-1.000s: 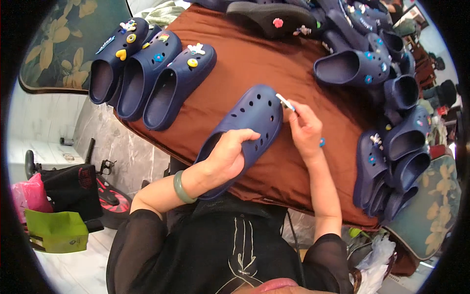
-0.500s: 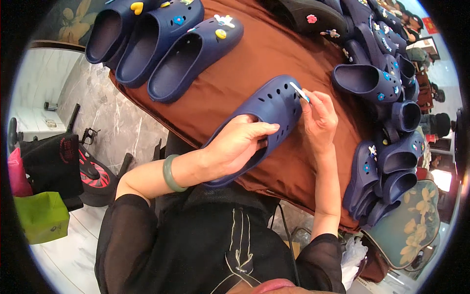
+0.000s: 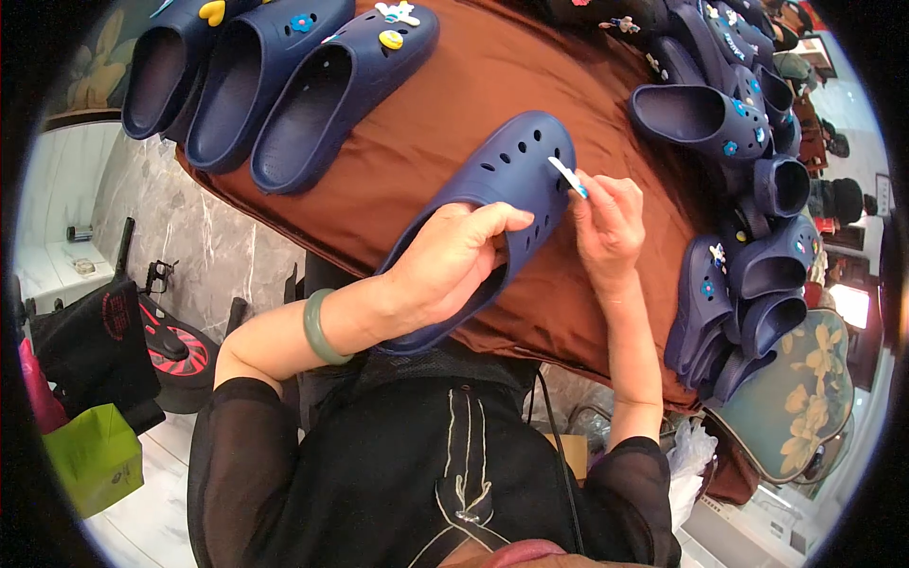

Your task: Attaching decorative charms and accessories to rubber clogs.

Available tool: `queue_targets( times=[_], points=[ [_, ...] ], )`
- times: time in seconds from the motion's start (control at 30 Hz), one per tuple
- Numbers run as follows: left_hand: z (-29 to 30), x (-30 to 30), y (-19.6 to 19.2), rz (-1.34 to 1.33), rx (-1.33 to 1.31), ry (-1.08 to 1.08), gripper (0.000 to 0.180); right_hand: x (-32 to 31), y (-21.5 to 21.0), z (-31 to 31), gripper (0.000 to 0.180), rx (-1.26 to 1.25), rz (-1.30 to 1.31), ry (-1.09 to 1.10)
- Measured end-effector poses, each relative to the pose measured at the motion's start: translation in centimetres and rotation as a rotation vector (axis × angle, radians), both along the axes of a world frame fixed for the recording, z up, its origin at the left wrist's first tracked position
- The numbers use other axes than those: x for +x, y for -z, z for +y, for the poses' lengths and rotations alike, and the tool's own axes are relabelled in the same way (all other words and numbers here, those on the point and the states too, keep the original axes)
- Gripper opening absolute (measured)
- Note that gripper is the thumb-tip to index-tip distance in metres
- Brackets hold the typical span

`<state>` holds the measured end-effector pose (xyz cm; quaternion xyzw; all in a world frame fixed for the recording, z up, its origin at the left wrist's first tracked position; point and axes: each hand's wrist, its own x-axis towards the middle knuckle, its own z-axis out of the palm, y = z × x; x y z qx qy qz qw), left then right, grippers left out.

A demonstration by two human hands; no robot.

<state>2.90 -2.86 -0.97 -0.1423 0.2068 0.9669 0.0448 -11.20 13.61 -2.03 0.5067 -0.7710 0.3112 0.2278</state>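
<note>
Right fingers (image 3: pixel 616 196) pinch a white strip (image 3: pixel 565 175); to their left, left hand (image 3: pixel 443 260) grips a navy foam clog (image 3: pixel 519 172), toe away.

We're indoors, and this looks most like a home doubling as a small workshop! Look at the table (image 3: pixel 497 66), dressed in rumpled brown cloth, with padded, flowered chairs (image 3: pixel 791 407) at its corners. Down to our left runs a glossy, marbled floor (image 3: pixel 222 218), and there's a green bag (image 3: pixel 95 459) beside a black one (image 3: pixel 95 341), household fashion! But here's the workshop side: clogs (image 3: pixel 748 260) heaped at right, more lined up at left, bright charms (image 3: pixel 390 40) on them. Home or little shop, we can't swear to it.
</note>
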Motion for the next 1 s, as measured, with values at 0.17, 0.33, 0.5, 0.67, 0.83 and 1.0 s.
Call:
queue_targets(
  times=[0.17, 0.33, 0.5, 0.67, 0.83, 1.0],
  points=[
    [0.4, -1.3, -0.6, -0.059, 0.012, -0.063, 0.013, -0.1, 0.7, -0.7, 0.034, 0.084, 0.201, 0.027],
    [0.5, -0.6, -0.6, -0.108, -0.244, 0.001, 0.014, 1.2, -2.5, 0.0, 0.035, 0.381, 0.321, 0.073],
    [1.2, 0.7, 0.6, -0.06, -0.265, -0.019, 0.008, 2.2, -1.7, 0.5, 0.045, 0.535, 0.369, -0.038],
    [1.7, 0.7, -0.4, -0.04, -0.251, -0.048, 0.009, 3.3, -1.8, -0.3, 0.048, 0.719, 0.503, 0.042],
    [1.0, -0.7, 0.9, -0.12, -0.449, -0.028, 0.021, 1.4, -3.3, -0.6, 0.045, 0.624, 0.375, 0.008],
    [0.3, -1.7, -1.0, -0.04, -0.202, -0.043, 0.008, -0.4, -1.7, -0.5, 0.037, 0.151, -0.34, -0.104]
  ],
)
